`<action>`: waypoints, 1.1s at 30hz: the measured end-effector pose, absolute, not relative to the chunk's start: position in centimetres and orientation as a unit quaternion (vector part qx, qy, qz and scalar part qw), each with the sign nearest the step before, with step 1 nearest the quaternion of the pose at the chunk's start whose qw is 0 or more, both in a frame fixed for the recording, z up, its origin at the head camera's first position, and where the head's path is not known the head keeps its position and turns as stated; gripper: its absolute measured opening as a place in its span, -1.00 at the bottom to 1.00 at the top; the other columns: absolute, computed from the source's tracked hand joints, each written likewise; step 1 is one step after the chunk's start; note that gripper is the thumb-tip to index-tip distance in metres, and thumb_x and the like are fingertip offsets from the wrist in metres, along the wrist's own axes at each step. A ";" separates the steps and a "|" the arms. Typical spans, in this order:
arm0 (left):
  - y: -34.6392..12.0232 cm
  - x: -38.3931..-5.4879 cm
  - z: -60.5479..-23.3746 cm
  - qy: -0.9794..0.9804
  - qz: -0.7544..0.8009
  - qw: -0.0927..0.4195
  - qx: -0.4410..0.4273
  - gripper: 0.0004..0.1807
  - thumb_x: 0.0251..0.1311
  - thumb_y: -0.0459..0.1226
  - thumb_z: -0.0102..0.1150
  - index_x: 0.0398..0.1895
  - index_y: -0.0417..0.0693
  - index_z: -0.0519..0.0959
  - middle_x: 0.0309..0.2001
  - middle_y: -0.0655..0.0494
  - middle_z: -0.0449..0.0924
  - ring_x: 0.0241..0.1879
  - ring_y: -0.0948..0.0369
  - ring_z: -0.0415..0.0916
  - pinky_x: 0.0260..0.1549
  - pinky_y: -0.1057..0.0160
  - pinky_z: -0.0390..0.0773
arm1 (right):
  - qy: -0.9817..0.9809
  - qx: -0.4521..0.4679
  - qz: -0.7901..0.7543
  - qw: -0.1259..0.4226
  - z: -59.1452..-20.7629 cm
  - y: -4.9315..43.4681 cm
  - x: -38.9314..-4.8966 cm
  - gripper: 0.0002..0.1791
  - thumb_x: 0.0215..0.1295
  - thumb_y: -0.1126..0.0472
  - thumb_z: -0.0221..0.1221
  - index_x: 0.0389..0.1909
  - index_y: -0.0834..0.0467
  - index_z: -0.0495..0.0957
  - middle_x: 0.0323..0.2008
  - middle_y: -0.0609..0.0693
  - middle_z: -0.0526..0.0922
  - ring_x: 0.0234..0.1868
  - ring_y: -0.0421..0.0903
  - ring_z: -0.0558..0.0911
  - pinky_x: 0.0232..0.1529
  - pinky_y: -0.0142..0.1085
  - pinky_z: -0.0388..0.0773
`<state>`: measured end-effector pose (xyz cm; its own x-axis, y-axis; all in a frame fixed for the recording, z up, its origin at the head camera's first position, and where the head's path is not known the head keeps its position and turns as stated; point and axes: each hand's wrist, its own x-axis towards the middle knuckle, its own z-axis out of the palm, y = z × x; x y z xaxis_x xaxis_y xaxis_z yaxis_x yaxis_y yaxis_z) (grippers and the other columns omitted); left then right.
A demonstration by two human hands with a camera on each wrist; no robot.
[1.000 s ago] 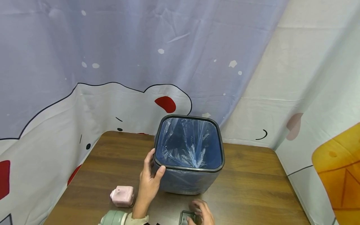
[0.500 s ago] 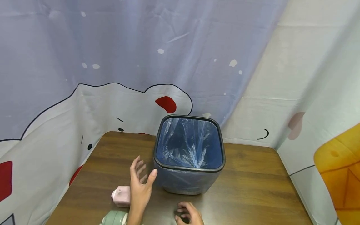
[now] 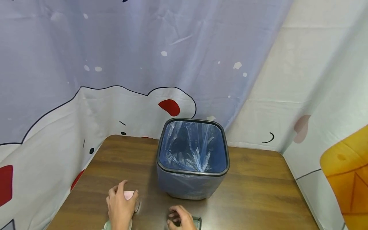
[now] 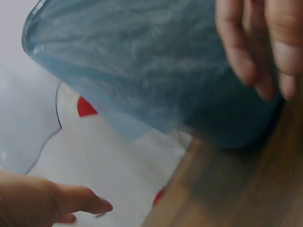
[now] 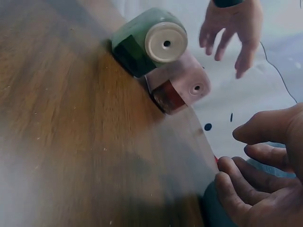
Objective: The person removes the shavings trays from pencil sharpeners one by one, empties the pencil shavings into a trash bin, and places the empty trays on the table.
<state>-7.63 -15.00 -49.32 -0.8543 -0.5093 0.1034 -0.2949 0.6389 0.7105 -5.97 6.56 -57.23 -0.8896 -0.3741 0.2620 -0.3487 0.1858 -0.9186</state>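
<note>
In the head view my left hand (image 3: 119,204) is over a pink pencil sharpener (image 3: 128,195), thumb and fingers spread on either side. The right wrist view shows that left hand (image 5: 236,28) with loose fingers above the pink sharpener (image 5: 196,75). A green sharpener (image 5: 137,35) stands beside it, mostly hidden by the left hand and wrist in the head view. Low in the middle, my right hand (image 3: 182,217) has loosely bent fingers with nothing between them. Just right of it, a small clear box with a dark green rim (image 3: 197,222) is partly covered.
A blue bin (image 3: 191,185) with a black rim and a clear plastic liner stands on the wooden table (image 3: 258,188), beyond both hands. A printed curtain (image 3: 138,41) hangs behind the table and along its sides.
My left hand has let go of the bin's rim and moved down and left to the pink sharpener. My right hand has shifted left, away from the small clear box.
</note>
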 end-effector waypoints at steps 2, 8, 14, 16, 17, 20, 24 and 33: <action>-15.3 -7.6 -49.9 -0.894 -0.356 0.150 0.227 -0.34 -0.09 -0.20 0.33 0.17 0.05 0.36 0.09 -0.30 0.24 0.00 -0.30 0.18 -0.26 -0.32 0.31 | 0.765 -0.238 -0.598 0.015 -57.3 6.1 -6.1 -0.68 0.01 0.37 0.22 -0.16 0.33 0.47 -0.29 0.25 0.54 -0.28 -0.16 0.62 -0.39 -0.36 0.57; -15.7 -7.7 -51.2 -0.904 -0.344 0.129 0.216 -0.32 -0.11 -0.12 0.34 0.19 0.11 0.37 0.15 -0.29 0.20 -0.01 -0.35 0.18 -0.31 -0.36 0.33 | 0.761 -0.240 -0.601 0.034 -57.4 4.6 -6.7 -0.67 0.01 0.39 0.21 -0.14 0.35 0.46 -0.25 0.23 0.54 -0.27 -0.09 0.63 -0.39 -0.37 0.57; -15.8 -7.2 -51.9 -0.922 -0.319 0.091 0.198 -0.39 -0.16 -0.11 0.35 0.07 -0.04 0.48 0.18 -0.36 0.12 0.00 -0.44 0.10 -0.25 -0.34 0.30 | 0.770 -0.246 -0.588 0.033 -57.8 3.1 -7.1 -0.65 -0.02 0.42 0.20 -0.13 0.34 0.46 -0.25 0.16 0.55 -0.27 -0.10 0.63 -0.40 -0.44 0.55; -15.7 -7.1 -51.9 -0.924 -0.318 0.083 0.195 -0.38 -0.17 -0.13 0.36 0.07 -0.05 0.48 0.18 -0.37 0.10 -0.02 -0.46 0.08 -0.25 -0.33 0.30 | 0.771 -0.244 -0.587 0.036 -57.9 2.7 -7.2 -0.64 -0.03 0.43 0.20 -0.13 0.34 0.46 -0.25 0.16 0.55 -0.28 -0.10 0.62 -0.39 -0.45 0.55; -15.7 -7.1 -51.9 -0.924 -0.319 0.080 0.195 -0.39 -0.17 -0.14 0.35 0.07 -0.05 0.47 0.18 -0.37 0.09 -0.02 -0.45 0.08 -0.26 -0.34 0.31 | 0.772 -0.241 -0.587 0.039 -58.0 2.5 -7.3 -0.63 -0.03 0.43 0.20 -0.12 0.34 0.45 -0.25 0.16 0.55 -0.28 -0.10 0.62 -0.39 -0.45 0.54; -15.8 -7.1 -51.9 -0.924 -0.322 0.070 0.194 -0.40 -0.17 -0.18 0.34 0.06 -0.07 0.47 0.17 -0.38 0.08 -0.03 -0.47 0.08 -0.28 -0.35 0.33 | 0.776 -0.222 -0.588 0.054 -58.2 1.8 -7.3 -0.61 -0.06 0.44 0.21 -0.11 0.33 0.45 -0.26 0.15 0.55 -0.28 -0.13 0.61 -0.38 -0.46 0.53; -16.0 -7.2 -51.8 -0.923 -0.324 0.066 0.195 -0.44 -0.18 -0.25 0.33 0.03 -0.09 0.47 0.17 -0.36 0.12 -0.04 -0.47 0.10 -0.31 -0.34 0.34 | 0.777 -0.194 -0.595 0.069 -58.4 0.9 -7.2 -0.57 -0.10 0.44 0.20 -0.09 0.30 0.45 -0.29 0.12 0.56 -0.30 -0.16 0.60 -0.38 -0.46 0.53; -16.3 -7.4 -51.6 -0.926 -0.322 0.026 0.194 -0.50 -0.13 -0.31 0.31 -0.01 -0.13 0.49 0.17 -0.36 0.09 -0.03 -0.47 0.09 -0.34 -0.37 0.35 | 0.797 -0.196 -0.568 0.058 -59.1 -0.6 -7.3 -0.57 -0.12 0.39 0.23 -0.11 0.24 0.46 -0.33 0.00 0.54 -0.31 -0.31 0.52 -0.41 -0.50 0.47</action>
<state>-7.43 -16.31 -51.60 -0.9236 -0.3758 -0.0759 -0.3419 0.7178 0.6065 -7.33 -0.58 -59.08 -0.9162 -0.3789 0.1307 -0.2473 0.2776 -0.9283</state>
